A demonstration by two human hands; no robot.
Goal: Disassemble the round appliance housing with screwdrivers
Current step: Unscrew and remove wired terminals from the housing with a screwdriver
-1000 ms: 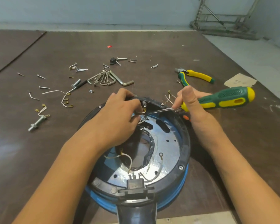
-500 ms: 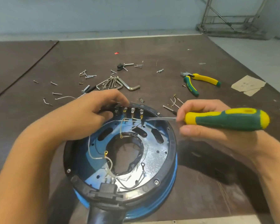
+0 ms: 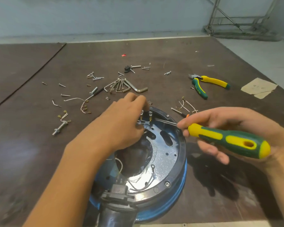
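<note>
Blue-and-black round housing (image 3: 181, 149) sits low in the frame's centre on the table (image 3: 39, 153); left hand (image 3: 121, 123), grip together, pinches terminals (image 3: 150, 114) at its far rim; right hand (image 3: 233, 123) has its grip clamped round a green-yellow screwdriver (image 3: 228, 140).

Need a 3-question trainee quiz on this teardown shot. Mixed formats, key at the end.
1. True or false: the pliers lie on the table, and neither hand touches them.
2. The right hand grips: a) the screwdriver b) a hex key c) a bolt.
3. Fill in: the left hand reaches the terminal block at the housing's ____ rim, seen from the wearer.

Key: 1 true; 2 a; 3 far.
</note>
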